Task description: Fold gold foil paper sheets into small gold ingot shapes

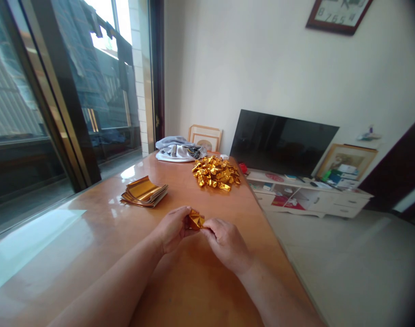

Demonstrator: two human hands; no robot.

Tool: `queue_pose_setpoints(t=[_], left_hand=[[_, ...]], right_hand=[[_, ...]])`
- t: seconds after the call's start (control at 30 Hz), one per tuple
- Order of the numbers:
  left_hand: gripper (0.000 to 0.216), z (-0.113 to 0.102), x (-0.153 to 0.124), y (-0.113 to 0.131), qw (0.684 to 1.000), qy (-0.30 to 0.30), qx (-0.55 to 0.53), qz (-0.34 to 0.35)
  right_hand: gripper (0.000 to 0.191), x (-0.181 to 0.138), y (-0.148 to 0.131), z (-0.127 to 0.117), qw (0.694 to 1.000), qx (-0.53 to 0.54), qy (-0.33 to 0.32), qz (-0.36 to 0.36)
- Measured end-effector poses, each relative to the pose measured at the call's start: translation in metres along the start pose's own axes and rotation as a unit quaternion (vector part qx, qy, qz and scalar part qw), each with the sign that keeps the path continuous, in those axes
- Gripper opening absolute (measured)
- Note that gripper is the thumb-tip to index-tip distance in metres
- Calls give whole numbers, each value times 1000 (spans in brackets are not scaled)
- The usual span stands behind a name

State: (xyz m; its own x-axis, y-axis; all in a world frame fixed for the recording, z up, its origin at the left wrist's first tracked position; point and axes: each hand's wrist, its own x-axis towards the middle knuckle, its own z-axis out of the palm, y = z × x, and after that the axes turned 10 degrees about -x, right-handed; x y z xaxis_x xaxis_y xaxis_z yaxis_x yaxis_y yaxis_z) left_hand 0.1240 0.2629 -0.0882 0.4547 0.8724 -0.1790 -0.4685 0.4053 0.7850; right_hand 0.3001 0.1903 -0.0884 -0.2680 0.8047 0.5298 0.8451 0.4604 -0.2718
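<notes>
Both of my hands meet over the middle of the wooden table (91, 236), pinching a small folded piece of gold foil paper (195, 221) between them. My left hand (171, 229) grips its left side and my right hand (226, 243) grips its right side. A stack of flat gold foil sheets (144, 191) lies to the left, beyond my left hand. Farther back, a heap of several folded gold foil pieces (216, 172) rests near the table's right edge.
A bundle of grey and white cloth (178, 150) sits at the table's far end. Right of the table stand a dark TV screen (282, 143) and a low white cabinet (313, 195) with small items. A glass sliding door (57, 113) runs along the left.
</notes>
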Motion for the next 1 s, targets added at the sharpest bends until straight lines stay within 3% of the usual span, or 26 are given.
queue_pose_setpoints(t=[0.33, 0.47, 0.53, 0.63, 0.73, 0.83, 0.9, 1.0], left_hand=[[20, -2, -1, -1, 999, -31, 6, 13], [23, -3, 1, 0, 998, -25, 8, 60], [26, -4, 2, 1, 995, -13, 19, 97], [32, -4, 2, 3, 987, -4, 63, 151], [34, -1, 0, 5, 974, -16, 124, 187], [34, 4, -3, 5, 963, -18, 168, 208], [34, 5, -3, 5, 957, -13, 191, 219], [36, 2, -1, 4, 944, 3, 227, 238]], right_hand=[[12, 0, 0, 2, 1000, 5, 13, 3], [25, 0, 1, 3, 998, 44, 24, 24], [32, 0, 3, 6, 993, 81, 37, 74], [18, 0, 5, 12, 962, 192, 28, 191], [41, 3, 4, 15, 893, 346, -42, 286], [56, 5, -1, 13, 833, 432, -76, 338], [62, 6, -3, 11, 823, 445, -69, 347], [61, 5, -4, 8, 840, 414, -56, 345]])
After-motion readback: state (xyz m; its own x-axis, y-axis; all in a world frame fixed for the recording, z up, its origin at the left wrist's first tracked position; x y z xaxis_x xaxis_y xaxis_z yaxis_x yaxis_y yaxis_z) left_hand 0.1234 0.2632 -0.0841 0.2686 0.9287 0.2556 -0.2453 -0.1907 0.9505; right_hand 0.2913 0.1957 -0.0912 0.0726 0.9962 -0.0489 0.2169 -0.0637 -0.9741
